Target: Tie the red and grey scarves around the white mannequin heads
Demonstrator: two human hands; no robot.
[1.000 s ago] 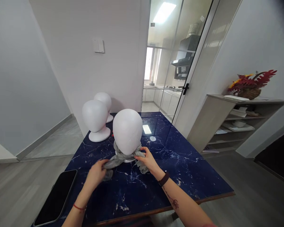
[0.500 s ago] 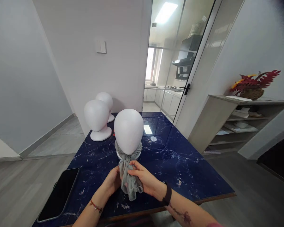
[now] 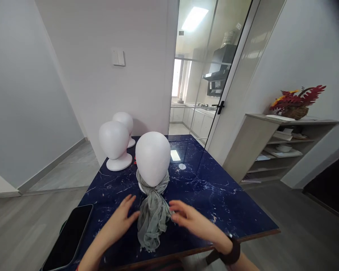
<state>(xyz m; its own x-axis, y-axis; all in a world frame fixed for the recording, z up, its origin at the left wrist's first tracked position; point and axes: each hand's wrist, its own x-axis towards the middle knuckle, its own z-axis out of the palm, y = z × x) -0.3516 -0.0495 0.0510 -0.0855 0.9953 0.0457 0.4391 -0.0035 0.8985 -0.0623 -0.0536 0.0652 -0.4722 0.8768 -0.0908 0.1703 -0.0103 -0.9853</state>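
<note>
A: Where's the scarf?

B: The grey scarf (image 3: 151,224) is in the lower centre of the frame. It goes around the neck of the nearest white head (image 3: 153,158), is gathered in front into what looks like a knot, and its loose ends spread on the desk (image 3: 203,195).

A: And the hands?

B: Both are open and hold nothing. The left hand (image 3: 122,218) has its fingers spread just beside the scarf's left edge; the right hand (image 3: 188,218) is curved loosely at its right edge. I can't tell whether either one touches the cloth.

A: Which step would you call this?

B: Arranging the ends, I'd judge. The wrapping and gathering look done, and the tails lie fanned out.

A: What would the next move call for?

B: If the folds need more smoothing, a light pinch at the edges, with no pull on the gathered part. If they're fine, just hands clear of the cloth.

A: Anything else around?

B: Two bare white heads, one in front (image 3: 114,141) and one behind (image 3: 124,121), left of centre, and a phone (image 3: 69,239) at lower left.
</note>
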